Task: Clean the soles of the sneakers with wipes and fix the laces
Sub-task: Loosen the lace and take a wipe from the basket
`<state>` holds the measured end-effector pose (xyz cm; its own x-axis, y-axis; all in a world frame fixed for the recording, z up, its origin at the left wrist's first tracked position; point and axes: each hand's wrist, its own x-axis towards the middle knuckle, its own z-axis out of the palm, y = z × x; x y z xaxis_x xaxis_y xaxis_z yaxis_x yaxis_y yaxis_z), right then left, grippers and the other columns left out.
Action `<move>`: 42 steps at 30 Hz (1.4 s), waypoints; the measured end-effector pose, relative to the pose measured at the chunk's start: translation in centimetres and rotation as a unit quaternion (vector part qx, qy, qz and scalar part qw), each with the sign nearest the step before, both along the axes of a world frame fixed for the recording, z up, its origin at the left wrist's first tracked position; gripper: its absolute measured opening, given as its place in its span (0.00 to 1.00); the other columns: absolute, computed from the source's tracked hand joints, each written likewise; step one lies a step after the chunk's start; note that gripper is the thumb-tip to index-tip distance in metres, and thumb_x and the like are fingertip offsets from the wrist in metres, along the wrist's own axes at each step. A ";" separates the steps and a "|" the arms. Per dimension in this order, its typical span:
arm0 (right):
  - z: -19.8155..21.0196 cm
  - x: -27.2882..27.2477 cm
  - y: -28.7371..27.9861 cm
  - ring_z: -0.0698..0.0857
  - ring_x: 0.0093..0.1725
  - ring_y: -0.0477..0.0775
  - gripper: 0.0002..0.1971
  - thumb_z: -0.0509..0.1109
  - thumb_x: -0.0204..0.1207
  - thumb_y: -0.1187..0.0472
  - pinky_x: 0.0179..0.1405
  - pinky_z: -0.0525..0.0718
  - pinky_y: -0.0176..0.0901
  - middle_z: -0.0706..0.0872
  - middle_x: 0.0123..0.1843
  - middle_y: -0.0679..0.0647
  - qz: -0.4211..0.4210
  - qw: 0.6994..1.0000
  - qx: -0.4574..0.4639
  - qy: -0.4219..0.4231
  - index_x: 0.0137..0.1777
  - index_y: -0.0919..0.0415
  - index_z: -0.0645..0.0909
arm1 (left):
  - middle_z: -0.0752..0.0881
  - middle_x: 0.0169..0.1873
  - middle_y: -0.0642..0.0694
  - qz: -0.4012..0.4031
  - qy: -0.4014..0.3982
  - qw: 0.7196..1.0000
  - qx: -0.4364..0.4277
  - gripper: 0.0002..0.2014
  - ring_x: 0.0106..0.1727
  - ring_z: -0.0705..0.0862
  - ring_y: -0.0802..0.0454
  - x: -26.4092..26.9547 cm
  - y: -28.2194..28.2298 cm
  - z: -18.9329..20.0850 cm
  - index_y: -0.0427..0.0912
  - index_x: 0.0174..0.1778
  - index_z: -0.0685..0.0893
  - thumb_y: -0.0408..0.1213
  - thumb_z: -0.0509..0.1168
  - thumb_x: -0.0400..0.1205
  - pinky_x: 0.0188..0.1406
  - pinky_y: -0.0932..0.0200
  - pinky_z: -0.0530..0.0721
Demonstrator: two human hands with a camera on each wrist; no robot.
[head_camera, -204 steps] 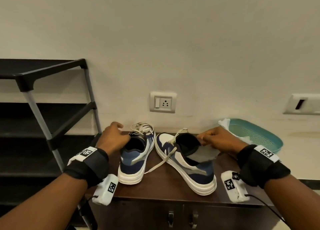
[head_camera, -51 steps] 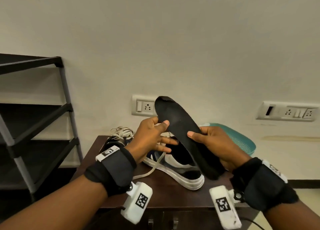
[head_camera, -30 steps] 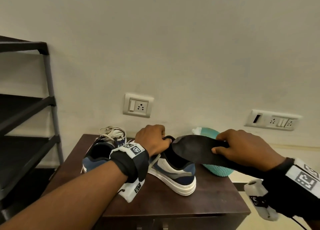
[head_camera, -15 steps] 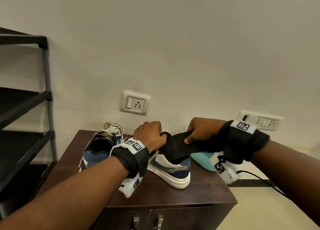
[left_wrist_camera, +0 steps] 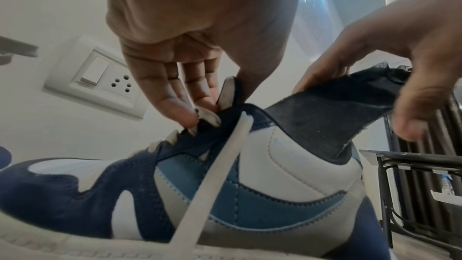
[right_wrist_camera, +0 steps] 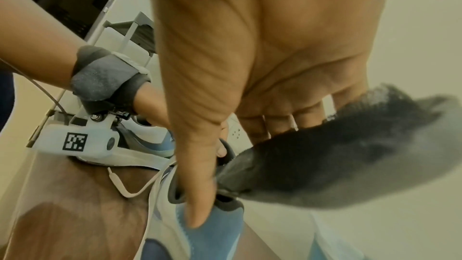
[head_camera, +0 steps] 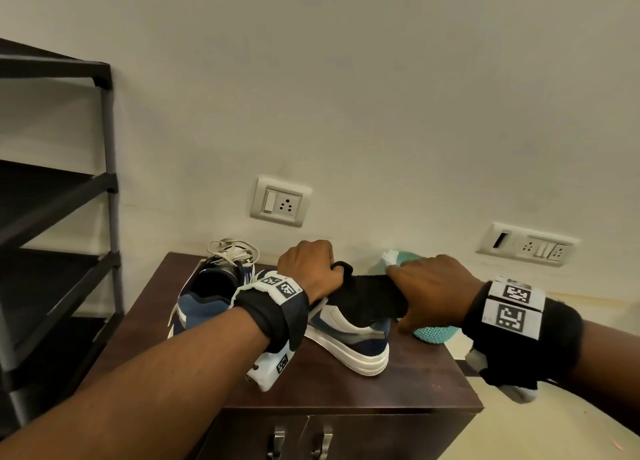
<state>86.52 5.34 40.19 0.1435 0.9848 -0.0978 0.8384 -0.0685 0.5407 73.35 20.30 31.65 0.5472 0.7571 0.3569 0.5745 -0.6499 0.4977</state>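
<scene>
Two blue-and-white sneakers stand on a dark wooden cabinet (head_camera: 346,387) set against a pale wall. The right-hand sneaker (head_camera: 349,335) sits near the centre of the cabinet top, heel toward the onlooker; the other sneaker (head_camera: 204,293) stands just beside it at nine o'clock, its loose laces (head_camera: 232,252) heaped at its far end.

A black insole (head_camera: 367,293) projects from the mouth of the right-hand sneaker, its forward part inside the shoe and its free end rising toward three o'clock. The right hand (head_camera: 433,290) holds this free end, fingers over the top and thumb pointing down beside the heel collar; in the left wrist view its fingers (left_wrist_camera: 322,72) and thumb close on the insole from either side.

The left hand (head_camera: 308,265) bears on the shoe's opening at eleven o'clock of the insole, its fingers (left_wrist_camera: 172,94) curled and pinching the tongue and upper edge of the lacing. A flat white lace (left_wrist_camera: 215,175) hangs diagonally down the side of the shoe.

A teal mesh basket (head_camera: 433,331) lies at three o'clock, partly hidden behind the right hand. A wall socket (head_camera: 280,201) is mounted at twelve o'clock, a black shelf rack (head_camera: 69,182) stands at nine o'clock, and a second switch plate (head_camera: 526,248) sits at two o'clock.
</scene>
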 end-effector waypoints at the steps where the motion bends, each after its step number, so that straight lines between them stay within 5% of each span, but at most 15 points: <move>1: 0.1 -0.1 -0.2 0.85 0.51 0.57 0.26 0.74 0.67 0.37 0.41 0.77 0.44 0.86 0.53 0.50 0.001 1.000 0.018 0.009 0.58 0.52 0.78 | 0.88 0.47 0.45 0.000 -0.001 1.000 -0.001 0.12 0.51 0.85 0.41 0.0 0.0 0.0 0.45 0.51 0.85 0.49 0.66 0.81 0.44 0.56 0.76; 4: 0.8 -0.3 -0.3 0.84 0.50 0.56 0.17 0.70 0.74 0.45 0.38 0.72 0.43 0.83 0.54 0.51 0.002 1.000 0.030 0.007 0.57 0.54 0.80 | 0.88 0.47 0.44 0.000 -0.003 1.000 -0.006 0.11 0.51 0.85 0.40 0.1 -0.1 0.1 0.45 0.51 0.85 0.48 0.66 0.81 0.44 0.56 0.76; 9: 1.3 0.2 0.1 0.84 0.50 0.58 0.18 0.65 0.80 0.42 0.41 0.77 0.46 0.80 0.56 0.54 0.019 0.999 0.020 0.023 0.57 0.56 0.80 | 0.88 0.47 0.44 -0.002 -0.001 1.000 -0.009 0.11 0.51 0.85 0.39 0.1 -0.1 0.1 0.45 0.51 0.84 0.48 0.66 0.80 0.47 0.54 0.80; 15: -0.5 0.1 1.1 0.81 0.44 0.59 0.14 0.69 0.78 0.46 0.37 0.71 0.44 0.83 0.46 0.53 -0.037 0.994 0.082 0.058 0.53 0.56 0.80 | 0.88 0.46 0.42 -0.003 -0.002 1.000 -0.005 0.11 0.50 0.85 0.37 0.3 -0.1 -0.1 0.43 0.49 0.82 0.47 0.65 0.80 0.47 0.51 0.81; 25: -3.9 -1.0 4.8 0.82 0.40 0.60 0.07 0.67 0.77 0.53 0.37 0.75 0.44 0.81 0.38 0.54 -0.058 0.983 0.101 0.143 0.42 0.56 0.79 | 0.87 0.45 0.41 -0.013 -0.013 1.000 0.007 0.10 0.47 0.84 0.37 0.3 -0.3 -0.4 0.41 0.50 0.79 0.45 0.63 0.84 0.41 0.52 0.75; 30: -6.7 -2.5 6.1 0.86 0.45 0.64 0.09 0.66 0.80 0.49 0.39 0.78 0.47 0.87 0.45 0.58 -0.042 0.963 0.116 0.241 0.45 0.51 0.71 | 0.87 0.44 0.41 -0.021 -0.025 0.999 -0.004 0.09 0.47 0.84 0.37 0.2 -0.4 -0.5 0.42 0.50 0.79 0.44 0.62 0.83 0.44 0.49 0.81; 33: -7.5 -2.7 6.8 0.86 0.47 0.62 0.09 0.70 0.79 0.49 0.41 0.82 0.49 0.88 0.49 0.58 -0.060 0.938 0.139 0.311 0.48 0.51 0.75 | 0.87 0.44 0.41 -0.025 -0.025 0.999 -0.004 0.09 0.47 0.84 0.37 0.0 -0.3 -0.6 0.43 0.50 0.79 0.46 0.62 0.84 0.46 0.47 0.83; 37: -7.0 -2.2 6.8 0.87 0.44 0.58 0.13 0.71 0.76 0.42 0.45 0.88 0.52 0.86 0.41 0.51 -0.068 0.947 0.116 0.292 0.43 0.49 0.74 | 0.87 0.45 0.41 -0.023 -0.020 1.000 -0.002 0.11 0.48 0.85 0.38 0.0 -0.2 -0.7 0.42 0.52 0.79 0.47 0.62 0.85 0.44 0.49 0.81; 42: -4.3 -0.2 5.7 0.88 0.41 0.55 0.25 0.76 0.63 0.32 0.38 0.83 0.45 0.86 0.36 0.50 -0.140 0.955 0.062 0.253 0.39 0.55 0.81 | 0.87 0.48 0.39 -0.020 -0.015 1.000 0.005 0.11 0.50 0.84 0.36 0.1 -0.4 -0.6 0.41 0.54 0.79 0.46 0.62 0.85 0.43 0.50 0.78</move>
